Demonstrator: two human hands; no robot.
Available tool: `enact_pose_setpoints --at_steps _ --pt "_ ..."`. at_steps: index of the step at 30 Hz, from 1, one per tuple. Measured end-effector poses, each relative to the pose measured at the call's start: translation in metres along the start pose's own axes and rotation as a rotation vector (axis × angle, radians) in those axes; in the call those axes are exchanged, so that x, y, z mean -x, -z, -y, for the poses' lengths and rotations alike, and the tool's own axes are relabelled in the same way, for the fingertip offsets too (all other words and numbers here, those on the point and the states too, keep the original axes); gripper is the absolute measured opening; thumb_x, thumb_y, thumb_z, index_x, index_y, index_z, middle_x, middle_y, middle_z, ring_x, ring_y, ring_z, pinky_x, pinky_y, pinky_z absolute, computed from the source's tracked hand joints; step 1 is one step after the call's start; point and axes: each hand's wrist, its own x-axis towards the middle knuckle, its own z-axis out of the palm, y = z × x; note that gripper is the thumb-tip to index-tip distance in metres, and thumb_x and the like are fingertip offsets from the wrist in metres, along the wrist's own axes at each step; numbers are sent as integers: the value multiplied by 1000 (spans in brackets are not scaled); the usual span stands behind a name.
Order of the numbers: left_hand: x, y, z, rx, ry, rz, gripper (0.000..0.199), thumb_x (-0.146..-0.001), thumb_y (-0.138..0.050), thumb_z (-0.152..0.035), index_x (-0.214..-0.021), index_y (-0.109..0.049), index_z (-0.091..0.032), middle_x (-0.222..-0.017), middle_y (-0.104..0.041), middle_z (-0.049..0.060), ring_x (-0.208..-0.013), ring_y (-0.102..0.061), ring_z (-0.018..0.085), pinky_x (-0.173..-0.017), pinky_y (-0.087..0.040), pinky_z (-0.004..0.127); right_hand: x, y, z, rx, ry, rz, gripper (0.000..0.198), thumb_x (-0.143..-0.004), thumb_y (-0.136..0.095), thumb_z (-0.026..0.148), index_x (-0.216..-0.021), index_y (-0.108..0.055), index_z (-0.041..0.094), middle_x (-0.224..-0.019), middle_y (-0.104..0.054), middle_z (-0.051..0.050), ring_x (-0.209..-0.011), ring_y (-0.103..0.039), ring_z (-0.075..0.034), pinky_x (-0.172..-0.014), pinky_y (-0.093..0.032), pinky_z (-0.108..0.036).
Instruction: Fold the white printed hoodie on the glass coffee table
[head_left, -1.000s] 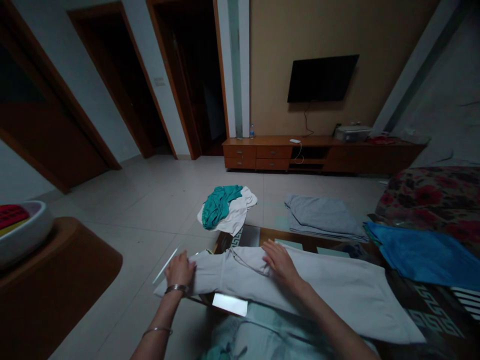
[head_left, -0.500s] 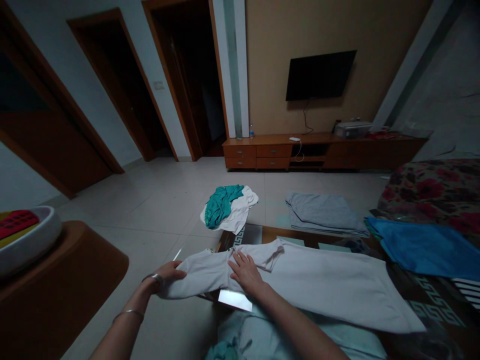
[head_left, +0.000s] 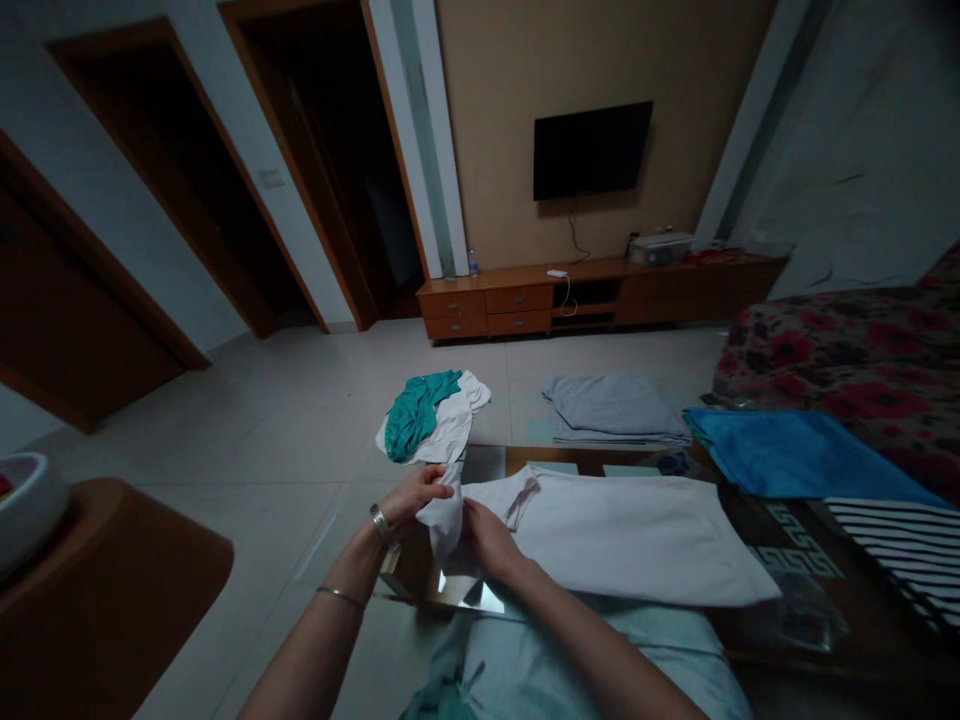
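A white shirt [head_left: 615, 535] lies folded lengthwise across the glass coffee table [head_left: 517, 460], a short sleeve-like flap on top near its left part. My left hand [head_left: 418, 495], wearing a bracelet, pinches the shirt's left end and holds it raised above the table's left edge. Close beside it, my right hand [head_left: 487, 538] is closed on the same cloth, with its fingertips partly hidden. Cloth hangs down between the two hands.
Beyond my left hand lie a green garment [head_left: 420, 410] and a white one [head_left: 455, 425]. Folded grey cloth [head_left: 611, 408], blue cloth [head_left: 802, 455] and a striped garment [head_left: 900, 545] are to the right. A brown stand [head_left: 135, 580] with a white bowl [head_left: 34, 510] is at left.
My left hand has lifted the shirt's left end and brought it right, beside my right hand. My right hand has gone from lying flat to gripping the cloth. The view has turned right.
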Motion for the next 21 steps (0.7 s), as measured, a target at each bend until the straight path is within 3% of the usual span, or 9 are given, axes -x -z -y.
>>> enact_pose_setpoints --at_steps 4,7,10,13,15,18,21 --pt "-33 -43 17 7 6 102 38 -55 -73 -22 -87 -54 -14 -61 -52 -6 -47 -46 5 -45 -33 16 36 40 -31 -279 -248 -235 42 -88 -40 24 -128 -50 15 -117 -62 -13 -102 -61 -21 -90 -48 -36" --pt "-56 -72 37 5 43 171 43 -58 -74 -21 -95 -53 -14 -61 -53 -6 -45 -48 6 -44 -38 19 63 62 -57 -440 -417 -332 44 -86 -43 33 -125 -52 15 -108 -65 -12 -84 -67 -19 -77 -53 -34" --pt "-71 -97 57 18 51 158 51 -66 -72 -26 -109 -49 -13 -76 -61 1 -58 -59 11 -55 -49 25 85 75 -76 -452 -549 -382 48 -83 -47 40 -123 -54 15 -103 -67 -11 -81 -67 -19 -71 -54 -31" --pt "-71 -105 74 20 -21 119 47 -77 -62 -32 -118 -48 -14 -102 -63 11 -83 -65 17 -73 -53 33 99 83 -84 -399 -634 -403 51 -83 -45 47 -123 -55 16 -101 -69 -10 -79 -67 -19 -66 -55 -30" --pt "-65 -97 83 -87 -186 27 37 -81 -55 -33 -113 -54 -14 -111 -62 13 -96 -63 20 -83 -52 37 103 86 -84 -346 -657 -398 52 -86 -40 48 -125 -54 18 -101 -69 -10 -78 -67 -20 -64 -55 -31" --pt "-51 -71 99 -457 -464 -281 26 -85 -45 -26 -101 -63 -16 -117 -61 13 -110 -56 23 -97 -44 41 100 88 -81 -204 -671 -374 49 -89 -35 46 -124 -56 19 -100 -69 -10 -84 -67 -21 -70 -54 -32" --pt "-43 -48 119 -854 -509 -573 34 -87 -38 -20 -108 -64 -17 -130 -54 12 -125 -45 24 -106 -34 45 91 83 -77 -54 -637 -321 47 -89 -37 41 -125 -55 16 -101 -69 -10 -90 -66 -21 -78 -52 -33"
